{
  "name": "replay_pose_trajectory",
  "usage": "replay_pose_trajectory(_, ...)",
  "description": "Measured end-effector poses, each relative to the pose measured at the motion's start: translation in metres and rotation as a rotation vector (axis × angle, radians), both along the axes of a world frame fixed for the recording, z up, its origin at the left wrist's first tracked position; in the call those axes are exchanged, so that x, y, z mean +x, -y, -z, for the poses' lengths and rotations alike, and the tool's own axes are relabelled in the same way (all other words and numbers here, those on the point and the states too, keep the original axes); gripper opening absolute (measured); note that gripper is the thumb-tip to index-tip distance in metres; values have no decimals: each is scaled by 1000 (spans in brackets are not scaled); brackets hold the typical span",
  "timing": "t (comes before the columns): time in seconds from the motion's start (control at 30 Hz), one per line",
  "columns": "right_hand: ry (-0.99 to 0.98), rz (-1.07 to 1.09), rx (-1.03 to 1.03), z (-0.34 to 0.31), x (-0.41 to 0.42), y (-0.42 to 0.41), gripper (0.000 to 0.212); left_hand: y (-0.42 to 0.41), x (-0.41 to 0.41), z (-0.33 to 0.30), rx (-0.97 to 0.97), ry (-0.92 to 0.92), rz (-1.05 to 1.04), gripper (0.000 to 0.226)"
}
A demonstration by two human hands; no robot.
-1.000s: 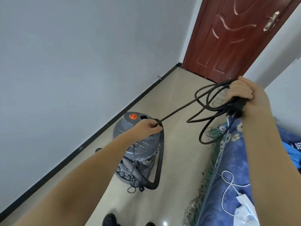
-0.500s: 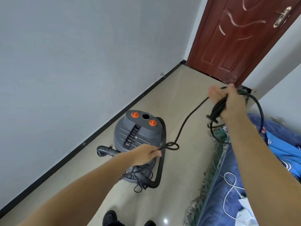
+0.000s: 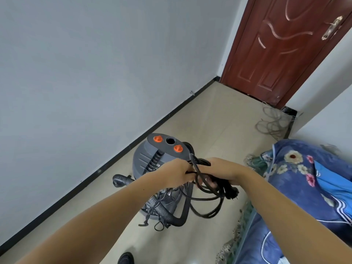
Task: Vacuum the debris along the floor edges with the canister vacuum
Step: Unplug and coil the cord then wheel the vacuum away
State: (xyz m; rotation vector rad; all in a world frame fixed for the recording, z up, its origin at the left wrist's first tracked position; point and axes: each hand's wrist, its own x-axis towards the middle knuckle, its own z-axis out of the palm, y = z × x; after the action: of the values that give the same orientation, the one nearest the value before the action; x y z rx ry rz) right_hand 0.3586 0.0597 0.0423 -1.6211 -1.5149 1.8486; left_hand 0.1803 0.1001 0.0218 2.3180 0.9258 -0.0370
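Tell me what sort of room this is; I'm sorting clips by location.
Most likely a bedroom in a home. A bed with a blue floral cover runs along the right, a panelled wooden door closes the far end, and plain painted walls meet a tiled floor where a canister vacuum stands.

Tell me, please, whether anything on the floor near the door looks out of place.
Yes: a loose tangle of thin wire lies heaped on the floor in the corner beside the door, uncoiled and sprawling, right along the edge to be vacuumed. It might snag the nozzle.
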Motion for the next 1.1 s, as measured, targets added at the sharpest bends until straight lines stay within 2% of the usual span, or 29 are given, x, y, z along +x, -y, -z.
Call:
replay_pose_trajectory(0.1,99,-143,2,-10,8,-3,26,-6,1,3,-131,81,-121,31)
replay_pose_trajectory(0.2,281,-239,36,-20,13,-4,14,-9,0,14,-241,88,-168,14)
replay_pose_trajectory(0.27,442,-226,126,-22,15,-4,15,-10,-5,19,-317,120,-212,15)
replay_pose_trajectory(0.33,662,-278,202,-21,14,-2,16,-13,-12,20,-360,233,-330,8)
replay_pose_trajectory(0.4,904,-402,253,-18,9,0,16,-12,-13,15,-337,445,-467,40)
replay_pose_trajectory(0.43,962,-440,287,-17,5,1,17,-8,-10,9,-309,515,-442,60)
replay_pose_trajectory(0.47,957,-456,323,-18,2,2,18,-2,-4,4,-232,514,-332,81)
replay_pose_trajectory(0.53,729,-348,369,-28,1,3,16,8,8,-1,22,385,-52,103)
replay_pose_trajectory(0.57,559,-252,373,-37,3,3,13,11,11,-1,95,372,11,104)
replay_pose_trajectory(0.6,408,-172,372,-48,6,2,12,11,12,-2,86,401,-2,97)
replay_pose_trajectory(0.7,118,-39,348,-73,19,3,14,5,4,4,-128,480,-182,57)
replay_pose_trajectory(0.8,-29,-27,323,-69,22,-1,24,11,3,18,-320,621,-390,20)
replay_pose_trajectory(0.9,-81,192,312,-46,21,-5,16,13,8,22,-600,874,-665,13)
replay_pose_trajectory(1.0,36,345,432,-18,12,-8,7,8,8,22,-835,1029,-843,12)
replay_pose_trajectory(1.1,91,384,411,9,2,-9,25,-1,5,23,-910,1054,-906,11)
